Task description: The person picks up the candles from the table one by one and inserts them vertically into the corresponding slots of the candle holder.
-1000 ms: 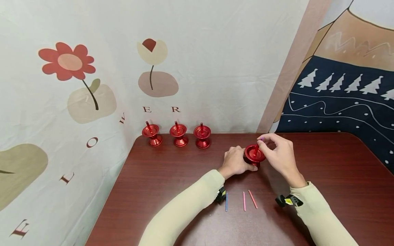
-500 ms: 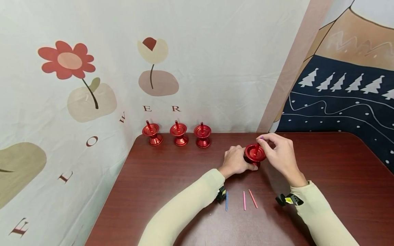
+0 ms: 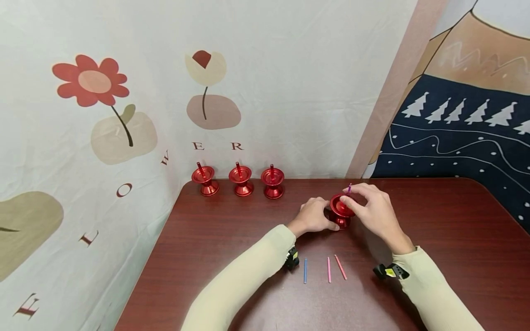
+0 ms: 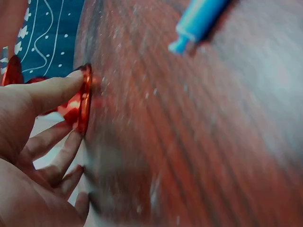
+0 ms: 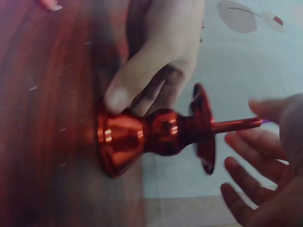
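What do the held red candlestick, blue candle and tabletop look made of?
Red candlestick: probably polished metal, given its sharp highlights; coated plastic possible.
Blue candle: likely smooth wax, by its wick-like tip.
Tabletop: glossy wood or laminate, showing reflections and dark grain.

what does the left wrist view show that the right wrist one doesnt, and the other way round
Only the left wrist view shows the blue candle, cut off by the top edge, and the dark blue backdrop with white trees.

Only the right wrist view shows the right hand, its fingers around the tip of the upright tube, plus a sliver of purple candle and a flower print.

Both show the left hand holding the red candle holder by its base, and the table.
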Action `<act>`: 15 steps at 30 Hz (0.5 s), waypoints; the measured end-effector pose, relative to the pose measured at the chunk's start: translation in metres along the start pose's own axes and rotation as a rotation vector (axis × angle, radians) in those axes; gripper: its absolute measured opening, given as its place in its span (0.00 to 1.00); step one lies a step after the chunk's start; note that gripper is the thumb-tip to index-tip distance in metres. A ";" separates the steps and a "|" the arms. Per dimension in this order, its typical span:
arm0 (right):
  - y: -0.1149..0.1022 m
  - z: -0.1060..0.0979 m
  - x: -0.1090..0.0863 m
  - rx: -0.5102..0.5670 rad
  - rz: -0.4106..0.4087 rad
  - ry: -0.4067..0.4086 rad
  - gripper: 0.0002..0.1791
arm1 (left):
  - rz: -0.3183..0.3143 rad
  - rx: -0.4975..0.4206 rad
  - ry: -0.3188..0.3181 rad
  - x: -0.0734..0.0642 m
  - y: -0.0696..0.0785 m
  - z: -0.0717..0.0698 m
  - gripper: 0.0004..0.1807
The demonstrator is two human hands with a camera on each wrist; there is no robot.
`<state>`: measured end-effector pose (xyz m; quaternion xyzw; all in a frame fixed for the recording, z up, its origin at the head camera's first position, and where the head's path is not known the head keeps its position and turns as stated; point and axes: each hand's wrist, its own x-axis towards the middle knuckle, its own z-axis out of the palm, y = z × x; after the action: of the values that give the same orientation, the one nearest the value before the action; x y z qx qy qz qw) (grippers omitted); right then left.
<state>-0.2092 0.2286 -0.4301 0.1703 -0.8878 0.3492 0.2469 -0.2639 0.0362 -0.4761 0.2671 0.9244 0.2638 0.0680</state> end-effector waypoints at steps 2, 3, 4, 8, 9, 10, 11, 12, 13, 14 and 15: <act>0.003 0.000 -0.003 -0.004 0.037 -0.065 0.17 | 0.021 -0.037 -0.018 0.004 -0.012 0.004 0.30; 0.004 0.000 -0.004 -0.005 0.056 -0.096 0.21 | 0.032 -0.058 -0.024 0.005 -0.018 0.007 0.31; 0.005 0.000 -0.005 -0.007 0.074 -0.123 0.24 | 0.038 -0.072 -0.031 0.007 -0.026 0.011 0.32; 0.008 -0.001 -0.008 -0.022 0.123 -0.196 0.35 | 0.037 -0.117 -0.054 0.012 -0.053 0.020 0.34; 0.008 -0.001 -0.009 -0.023 0.129 -0.208 0.36 | 0.030 -0.122 -0.058 0.011 -0.058 0.020 0.33; 0.009 -0.001 -0.009 -0.024 0.134 -0.217 0.37 | 0.008 -0.136 -0.072 0.006 -0.056 0.014 0.32; 0.010 -0.001 -0.010 -0.025 0.137 -0.224 0.38 | -0.015 -0.156 -0.083 0.000 -0.053 0.005 0.31; 0.011 0.000 -0.010 -0.025 0.137 -0.229 0.38 | -0.028 -0.178 -0.081 -0.004 -0.054 0.001 0.29; 0.012 0.000 -0.011 -0.024 0.136 -0.234 0.38 | -0.051 -0.198 -0.081 -0.010 -0.051 -0.008 0.28; 0.013 0.001 -0.011 -0.022 0.136 -0.235 0.38 | -0.058 -0.226 -0.066 -0.016 -0.052 -0.012 0.28; 0.014 0.001 -0.012 -0.019 0.139 -0.233 0.37 | -0.082 -0.260 -0.064 -0.024 -0.048 -0.022 0.28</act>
<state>-0.2062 0.2394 -0.4449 0.1455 -0.9233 0.3349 0.1191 -0.2712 -0.0208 -0.4833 0.2263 0.8899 0.3697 0.1422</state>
